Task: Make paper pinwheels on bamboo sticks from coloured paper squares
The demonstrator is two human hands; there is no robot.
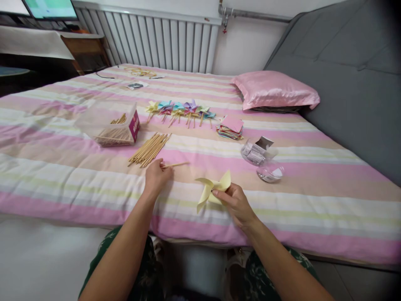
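Observation:
Between the fingers of my left hand point(157, 177) is one thin wooden stick point(176, 164), its free end pointing right. My right hand point(235, 202) pinches a pale yellow paper pinwheel point(205, 193) near its centre, the thumb lying by a small dark pin there. Stick and pinwheel are apart. Just beyond my left hand lies a row of loose wooden sticks point(149, 149). Several finished pinwheels point(178, 109) on sticks, in yellow, blue, purple and pink, rest farther back on the striped bedspread point(194, 144).
A clear plastic box point(108, 121) with more sticks stands at left. Toward the right are a stack of coloured paper squares point(230, 126), a clear container with packets point(253, 151) and a small clear container point(270, 172). A pink pillow point(275, 90) lies by the grey headboard point(347, 75).

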